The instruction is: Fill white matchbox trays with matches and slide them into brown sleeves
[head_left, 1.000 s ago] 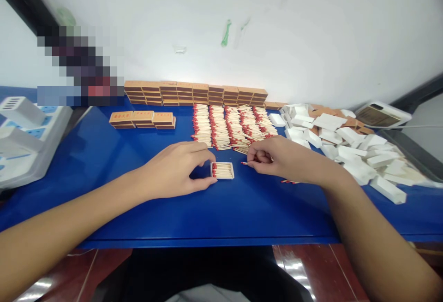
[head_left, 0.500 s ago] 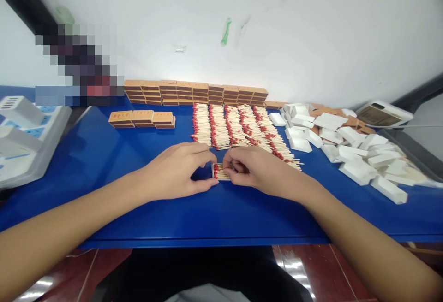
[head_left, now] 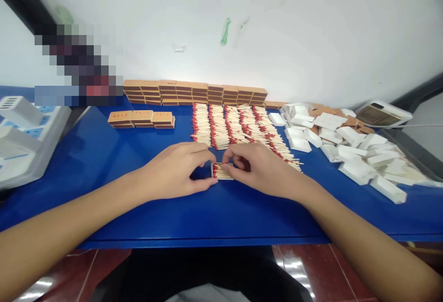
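Observation:
A small white matchbox tray [head_left: 212, 172] lies on the blue table in front of me, filled with red-tipped matchsticks [head_left: 223, 174]. My left hand [head_left: 182, 169] grips its left end between thumb and index finger. Over the tray's right part, my right hand [head_left: 254, 168] pinches thumb and index finger together at the matches along the far side; the fingertips partly hide what they hold. Just beyond my hands, loose matches [head_left: 218, 127] are laid out in several columns, mostly with heads to the left.
Closed matchboxes [head_left: 194, 92] are stacked along the wall, and a short row of matchboxes [head_left: 141, 118] stands nearer on the left. White trays [head_left: 356, 154] are heaped at right beside a phone-like device [head_left: 384, 113]. A power strip [head_left: 27, 154] sits far left.
My right hand's fingers have shifted slightly up and to the left at the tray, uncovering more of its lower side. My left hand keeps its hold.

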Tool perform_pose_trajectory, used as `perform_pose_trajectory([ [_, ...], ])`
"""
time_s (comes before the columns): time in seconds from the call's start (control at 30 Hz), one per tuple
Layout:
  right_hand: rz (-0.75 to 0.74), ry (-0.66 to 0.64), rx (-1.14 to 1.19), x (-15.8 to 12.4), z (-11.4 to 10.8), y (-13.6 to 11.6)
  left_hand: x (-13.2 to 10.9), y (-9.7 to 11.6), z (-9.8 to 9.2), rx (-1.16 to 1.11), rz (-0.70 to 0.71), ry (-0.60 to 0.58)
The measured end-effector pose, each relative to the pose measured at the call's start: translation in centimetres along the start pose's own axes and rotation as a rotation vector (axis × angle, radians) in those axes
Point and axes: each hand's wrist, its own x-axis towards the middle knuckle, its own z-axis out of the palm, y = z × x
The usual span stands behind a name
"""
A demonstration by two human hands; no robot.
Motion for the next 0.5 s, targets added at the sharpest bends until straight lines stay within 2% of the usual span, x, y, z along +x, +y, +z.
perform_pose_trajectory([
  [0.17,0.003,0.085,-0.067,-0.7,-2.1,0.9,0.0,-0.1,-0.2,-0.001,0.004,0.003],
  [0.23,0.025,0.079,-0.109,-1.1,-3.3,1.4,0.0,-0.1,-0.2,0.001,0.006,0.008],
  [0.4,0.141,-0.082,-0.207,-2.4,-6.0,2.9,0.0,-0.2,-0.1,0.014,0.007,0.011],
  [0.5,0.247,-0.192,-0.246,-2.9,-6.7,3.8,0.0,-0.3,-0.1,0.019,0.007,0.005],
])
